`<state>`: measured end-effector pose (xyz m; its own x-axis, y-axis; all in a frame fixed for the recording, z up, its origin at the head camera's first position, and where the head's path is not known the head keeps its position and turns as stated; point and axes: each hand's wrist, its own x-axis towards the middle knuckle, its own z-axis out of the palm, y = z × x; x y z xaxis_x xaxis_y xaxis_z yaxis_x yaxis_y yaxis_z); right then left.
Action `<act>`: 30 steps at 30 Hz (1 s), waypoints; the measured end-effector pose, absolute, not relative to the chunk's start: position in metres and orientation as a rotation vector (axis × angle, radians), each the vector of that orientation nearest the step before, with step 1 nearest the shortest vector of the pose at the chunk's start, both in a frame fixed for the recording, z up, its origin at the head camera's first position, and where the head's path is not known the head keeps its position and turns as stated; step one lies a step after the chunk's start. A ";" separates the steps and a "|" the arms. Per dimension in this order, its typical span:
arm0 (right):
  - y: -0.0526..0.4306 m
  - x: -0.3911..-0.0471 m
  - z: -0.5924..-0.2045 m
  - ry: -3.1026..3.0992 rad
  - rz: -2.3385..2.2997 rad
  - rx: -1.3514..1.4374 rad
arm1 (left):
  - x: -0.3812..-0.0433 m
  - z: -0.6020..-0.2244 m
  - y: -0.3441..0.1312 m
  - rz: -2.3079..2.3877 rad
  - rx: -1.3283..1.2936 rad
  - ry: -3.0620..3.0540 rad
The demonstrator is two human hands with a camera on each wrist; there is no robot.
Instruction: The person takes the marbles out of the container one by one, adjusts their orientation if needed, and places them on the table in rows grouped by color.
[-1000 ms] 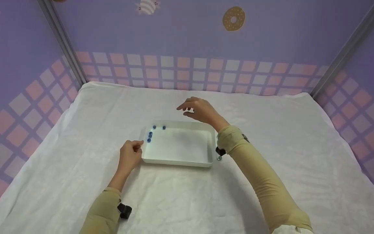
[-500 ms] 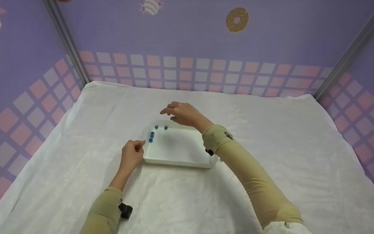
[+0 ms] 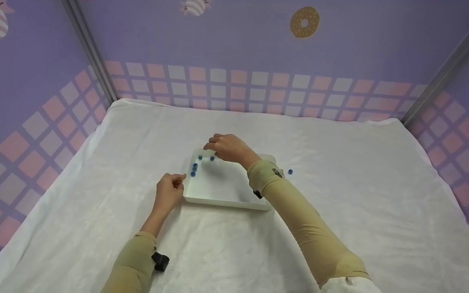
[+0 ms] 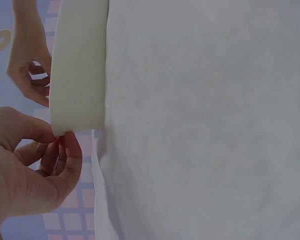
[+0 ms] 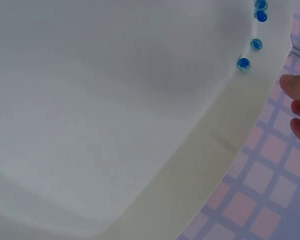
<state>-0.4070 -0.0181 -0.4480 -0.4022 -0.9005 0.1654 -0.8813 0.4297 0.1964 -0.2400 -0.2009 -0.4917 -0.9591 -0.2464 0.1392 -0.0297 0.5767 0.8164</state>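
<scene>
A white rectangular tray (image 3: 226,201) stands on the cloth, several blue glass marbles (image 3: 194,165) gathered along its left and back walls. At the tray's left wall, my left hand (image 3: 170,191) pinches the edge between thumb and fingertips; the left wrist view shows this hand (image 4: 35,170) at the tray's corner (image 4: 77,115). Over the back left wall hovers my right hand (image 3: 229,147), fingers loosely bent. In the right wrist view its fingers (image 5: 297,90) are apart, with no object visible between them, near a marble (image 5: 244,64) inside the tray.
One blue marble (image 3: 290,171) lies on the white cloth (image 3: 360,195), right of the tray. The right forearm (image 3: 299,215) crosses over the tray's right side and hides part of it. Patterned purple panels (image 3: 234,40) enclose the back and sides.
My right hand has moved left and lower, toward the tray's back left corner. The marble right of the tray has come into view beside the sleeve. My left hand keeps its place at the tray.
</scene>
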 end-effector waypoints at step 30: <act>-0.022 -0.409 -0.488 -2.381 -0.423 1.489 | -0.240 -0.492 -0.200 -1.322 0.242 -2.559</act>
<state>-0.4090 -0.0218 -0.4875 -0.4177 -0.9035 0.0963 -0.8150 0.4194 0.3997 -0.2400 -0.2003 -0.4924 -0.9548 -0.2596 0.1448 -0.0322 0.5746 0.8178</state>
